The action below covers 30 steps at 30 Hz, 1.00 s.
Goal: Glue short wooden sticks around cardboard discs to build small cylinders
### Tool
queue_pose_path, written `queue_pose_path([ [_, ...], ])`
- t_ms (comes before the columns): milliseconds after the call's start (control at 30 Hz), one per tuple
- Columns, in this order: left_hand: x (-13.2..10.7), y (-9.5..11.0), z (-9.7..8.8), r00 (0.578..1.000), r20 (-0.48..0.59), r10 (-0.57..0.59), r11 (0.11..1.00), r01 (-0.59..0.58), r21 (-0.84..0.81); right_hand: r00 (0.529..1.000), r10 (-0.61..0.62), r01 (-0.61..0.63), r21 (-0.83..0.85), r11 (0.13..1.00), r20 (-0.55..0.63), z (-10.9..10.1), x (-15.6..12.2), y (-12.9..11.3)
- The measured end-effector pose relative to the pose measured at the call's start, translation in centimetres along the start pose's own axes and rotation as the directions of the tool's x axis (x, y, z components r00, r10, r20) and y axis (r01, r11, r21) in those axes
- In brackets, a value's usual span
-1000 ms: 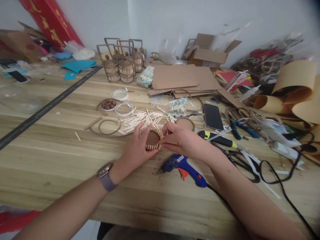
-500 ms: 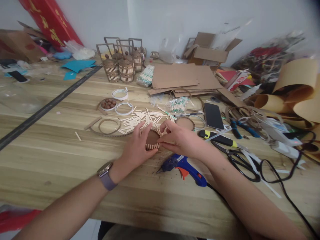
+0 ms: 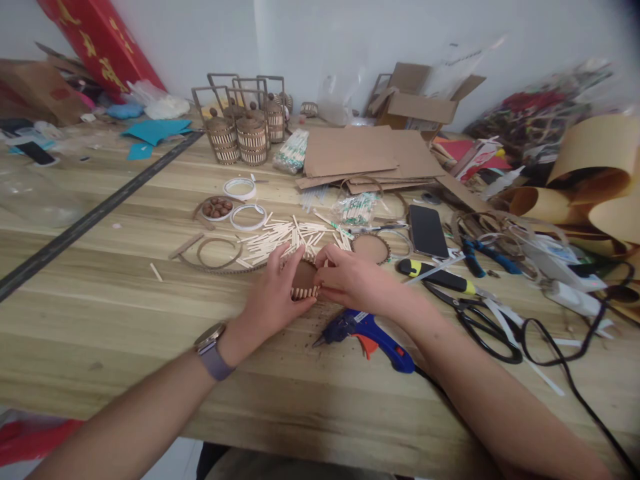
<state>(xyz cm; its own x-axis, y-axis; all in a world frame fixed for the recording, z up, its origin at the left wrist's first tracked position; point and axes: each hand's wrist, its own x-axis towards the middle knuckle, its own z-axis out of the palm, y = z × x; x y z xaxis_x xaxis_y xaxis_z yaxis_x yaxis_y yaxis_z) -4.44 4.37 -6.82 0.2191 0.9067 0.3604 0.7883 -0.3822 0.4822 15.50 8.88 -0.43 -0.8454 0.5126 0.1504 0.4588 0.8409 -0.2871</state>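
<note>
A small round cardboard tray (image 3: 303,275) edged with short upright wooden sticks sits on the table between my hands. My left hand (image 3: 277,288) curves round its left side, fingers on the far rim and thumb at the near rim. At the right rim, my right hand (image 3: 345,273) has its fingers bent and pressed together; whether a stick is between the fingertips is hidden. Behind them spreads a heap of pale wooden sticks (image 3: 280,239). A blue glue gun (image 3: 373,333) lies just in front of my right hand. Beyond that hand rests a second round cardboard piece (image 3: 371,249).
On the right lie a utility knife (image 3: 437,276), black scissors (image 3: 483,330), a phone (image 3: 427,231) and a cord (image 3: 563,360). Tape rings (image 3: 249,217) and a dish of brown beads (image 3: 217,208) are at left-centre. Stick-sided lantern-like baskets (image 3: 252,141) and cardboard sheets (image 3: 350,152) stand behind.
My right hand has shifted slightly left along the tray's right rim, its fingers more curled in. My left hand and the tray have stayed in place.
</note>
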Motion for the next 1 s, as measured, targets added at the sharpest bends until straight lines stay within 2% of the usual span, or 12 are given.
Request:
queue_pose_path([
  [200,0.02,0.01,-0.04,1.0,0.005,-0.01,1.0,0.01,-0.008,1.0,-0.003,0.004,-0.063,0.998,0.022,0.12,0.02,0.05],
  [1000,-0.12,-0.27,-0.12,1.0,-0.007,0.01,0.999,-0.01,-0.05,1.0,-0.017,0.017,-0.001,1.0,0.016,0.38,-0.05,0.51],
])
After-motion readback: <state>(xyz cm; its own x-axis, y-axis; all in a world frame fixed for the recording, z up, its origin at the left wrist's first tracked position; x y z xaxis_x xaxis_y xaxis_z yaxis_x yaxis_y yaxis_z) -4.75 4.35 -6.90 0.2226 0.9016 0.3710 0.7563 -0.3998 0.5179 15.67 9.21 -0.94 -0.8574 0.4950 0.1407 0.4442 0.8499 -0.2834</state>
